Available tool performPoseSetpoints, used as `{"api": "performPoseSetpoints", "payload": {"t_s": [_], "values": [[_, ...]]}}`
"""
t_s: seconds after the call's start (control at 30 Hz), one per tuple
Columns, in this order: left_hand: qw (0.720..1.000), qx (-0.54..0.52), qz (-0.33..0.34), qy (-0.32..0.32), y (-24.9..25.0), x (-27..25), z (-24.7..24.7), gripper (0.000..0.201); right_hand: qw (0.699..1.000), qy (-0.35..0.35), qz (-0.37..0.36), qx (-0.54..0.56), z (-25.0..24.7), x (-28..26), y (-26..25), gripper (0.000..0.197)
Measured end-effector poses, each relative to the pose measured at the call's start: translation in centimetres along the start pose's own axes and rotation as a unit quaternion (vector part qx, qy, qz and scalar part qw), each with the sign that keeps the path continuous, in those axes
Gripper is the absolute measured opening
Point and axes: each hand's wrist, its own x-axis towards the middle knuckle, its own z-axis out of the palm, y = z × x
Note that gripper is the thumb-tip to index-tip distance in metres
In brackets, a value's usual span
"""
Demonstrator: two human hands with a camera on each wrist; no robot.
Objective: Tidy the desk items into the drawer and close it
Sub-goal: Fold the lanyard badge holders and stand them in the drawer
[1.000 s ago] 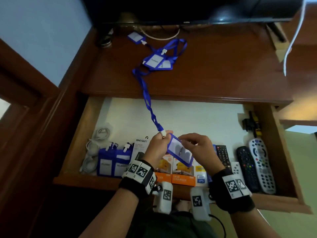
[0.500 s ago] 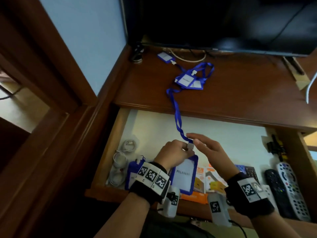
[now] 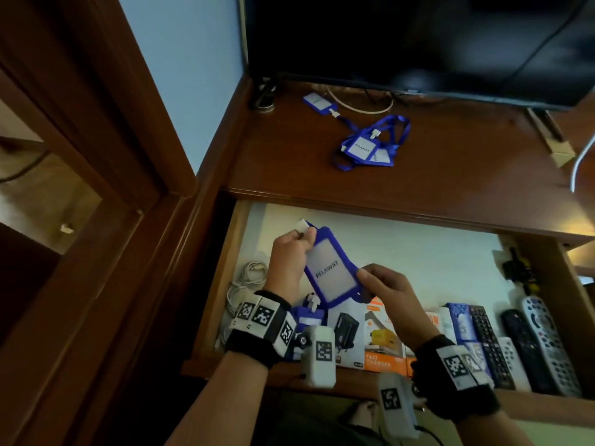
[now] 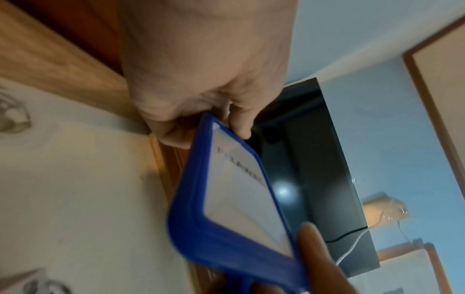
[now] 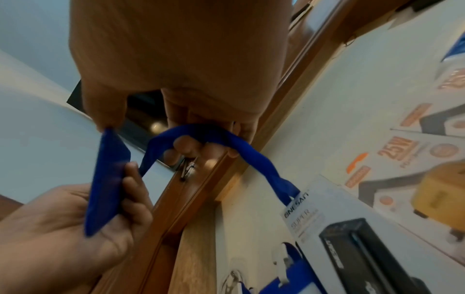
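Note:
I hold a blue badge holder with a white card reading PELAWAT above the open drawer, tilted face up. My left hand grips its top end by the white clip. My right hand pinches its lower corner. In the right wrist view its blue strap drapes over my right fingers and runs down into the drawer beside a white box. The left wrist view shows the badge holder close up under my left fingers. More blue lanyards with badges lie on the desk top.
Along the drawer's front lie a white cable, other blue badges, charger boxes and several remotes. A dark TV stands at the back of the desk. A wooden door frame rises on the left.
The strap that stretched from the desk pile to the badge has come off the desk. The badge has turned face up, and my right hand now pinches its lower corner.

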Motion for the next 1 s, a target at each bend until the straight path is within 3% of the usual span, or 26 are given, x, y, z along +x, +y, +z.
{"api": "performPoseSetpoints", "payload": {"t_s": [0.17,0.47,0.8,0.87,0.93,1.0], "values": [[0.995,-0.081,-0.052,0.025,-1.6,-1.3,1.4,0.026,0.999,0.033,0.022,0.02,0.8,-0.8,-0.4,0.022],[0.982,-0.163,-0.089,-0.041,-2.2,-3.2,3.1,0.017,0.982,0.184,-0.017,-0.03,-1.1,-2.7,0.4,0.01],[0.988,-0.016,-0.096,-0.117,-2.7,-3.5,3.0,0.011,0.986,0.165,-0.017,-0.03,-4.9,-5.5,-0.1,0.012],[0.988,-0.009,-0.078,-0.131,-2.4,-3.7,2.8,0.02,0.986,0.166,-0.031,-0.016,-5.0,-5.7,-0.6,0.009],[0.984,0.018,-0.05,-0.171,-2.2,-3.9,2.8,0.033,0.986,0.163,-0.044,0.002,-5.1,-5.7,-1.2,0.006],[0.97,0.067,-0.032,-0.231,-1.9,-4.2,2.7,0.033,0.985,0.161,-0.058,0.007,-5.1,-5.9,-1.7,0.006]]}}
